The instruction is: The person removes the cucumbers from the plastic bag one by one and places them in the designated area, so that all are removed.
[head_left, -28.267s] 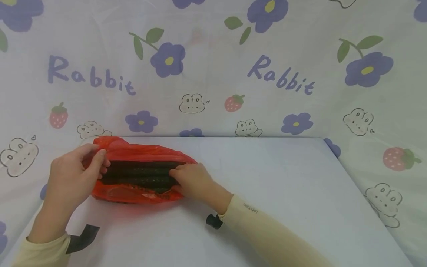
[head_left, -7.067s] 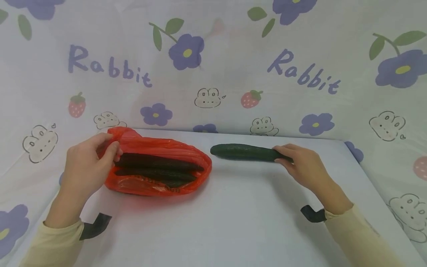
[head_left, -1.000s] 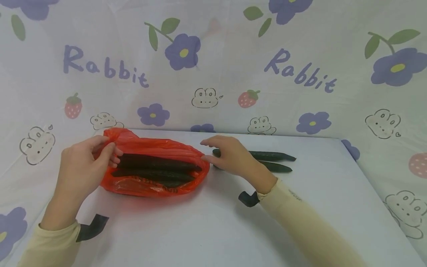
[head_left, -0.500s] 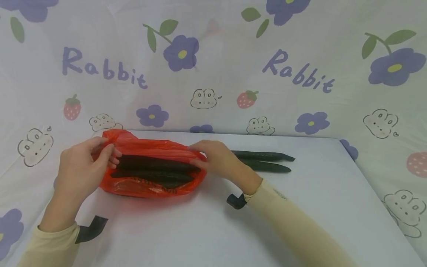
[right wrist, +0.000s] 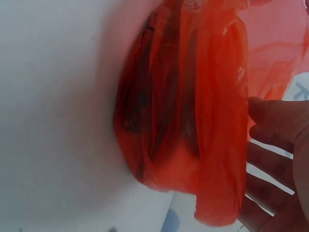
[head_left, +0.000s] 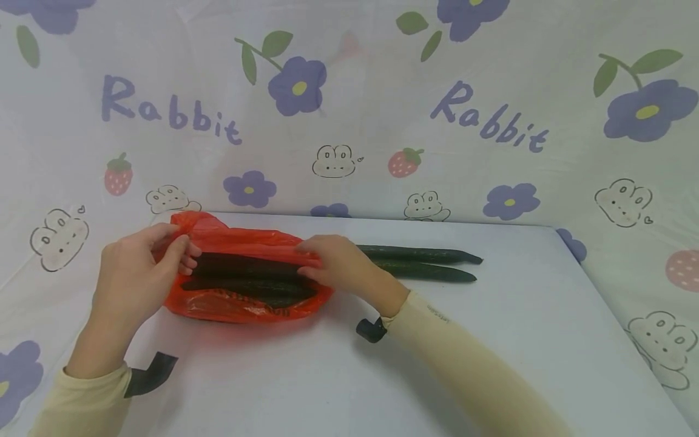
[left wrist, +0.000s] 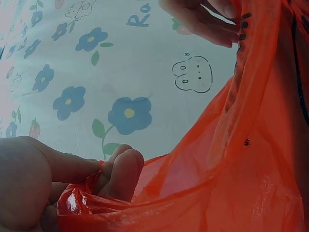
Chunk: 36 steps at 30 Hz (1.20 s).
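Observation:
My left hand (head_left: 142, 270) pinches the gathered edge of a red plastic bag (left wrist: 251, 183) between thumb and fingers, keeping its mouth spread. Inside the bag lie dark green cucumbers (head_left: 246, 267), side by side and lengthwise. My right hand (head_left: 341, 264) reaches over the bag's right end, fingers loosely bent, with the thumb right at the end of the upper cucumber. In the right wrist view, its spread fingers (right wrist: 270, 159) show beside the bag's rim. Two more cucumbers (head_left: 442, 271) lie on the table to the right, their left ends hidden behind the right hand.
The white table (head_left: 306, 388) stretches out in front of the bag and to the right. A cloth printed with rabbits, flowers and strawberries (head_left: 404, 162) hangs behind the table's back edge. Black straps (head_left: 371, 329) stick out from both cuffs.
Earlier, the right hand held a cucumber over the table; two now lie there. Over the last second it has moved left from beside them into the bag's mouth. The left hand stays on the bag.

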Motion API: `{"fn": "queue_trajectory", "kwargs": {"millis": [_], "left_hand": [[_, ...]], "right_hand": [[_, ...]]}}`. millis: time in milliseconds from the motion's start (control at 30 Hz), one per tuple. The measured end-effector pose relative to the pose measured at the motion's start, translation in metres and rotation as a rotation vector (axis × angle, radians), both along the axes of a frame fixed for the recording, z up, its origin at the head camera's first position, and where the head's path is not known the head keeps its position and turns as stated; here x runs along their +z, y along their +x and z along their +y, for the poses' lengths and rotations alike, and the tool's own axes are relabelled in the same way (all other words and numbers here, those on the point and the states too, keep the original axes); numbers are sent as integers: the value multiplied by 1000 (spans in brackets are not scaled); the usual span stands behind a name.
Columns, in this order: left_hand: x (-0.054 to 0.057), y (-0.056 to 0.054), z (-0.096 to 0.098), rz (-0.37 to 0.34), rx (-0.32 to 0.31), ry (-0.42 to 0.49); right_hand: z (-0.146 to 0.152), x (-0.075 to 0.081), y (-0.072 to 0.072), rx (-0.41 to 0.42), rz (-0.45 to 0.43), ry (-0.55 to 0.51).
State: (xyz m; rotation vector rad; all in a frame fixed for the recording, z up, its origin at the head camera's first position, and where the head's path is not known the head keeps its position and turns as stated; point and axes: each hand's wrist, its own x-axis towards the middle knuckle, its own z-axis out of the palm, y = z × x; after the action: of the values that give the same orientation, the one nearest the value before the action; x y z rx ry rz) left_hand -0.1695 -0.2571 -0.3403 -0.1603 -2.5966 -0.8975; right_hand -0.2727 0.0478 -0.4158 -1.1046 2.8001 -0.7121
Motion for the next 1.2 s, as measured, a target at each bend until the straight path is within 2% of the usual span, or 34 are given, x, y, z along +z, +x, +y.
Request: {"fn": "queue_trajectory", "kwargs": {"millis": [200, 567, 967, 1200], "left_hand": [[1, 0, 0, -22, 7, -6], [1, -1, 1, -8, -16, 17], [1, 1, 2, -28, 0, 4], [1, 2, 2, -27, -3, 7]], "right_hand": [[-10, -3, -2, 50, 27, 33], [-23, -9, 2, 98, 30, 30], [-29, -6, 4, 64, 45, 103], [-36, -8, 1, 28, 42, 143]]}}
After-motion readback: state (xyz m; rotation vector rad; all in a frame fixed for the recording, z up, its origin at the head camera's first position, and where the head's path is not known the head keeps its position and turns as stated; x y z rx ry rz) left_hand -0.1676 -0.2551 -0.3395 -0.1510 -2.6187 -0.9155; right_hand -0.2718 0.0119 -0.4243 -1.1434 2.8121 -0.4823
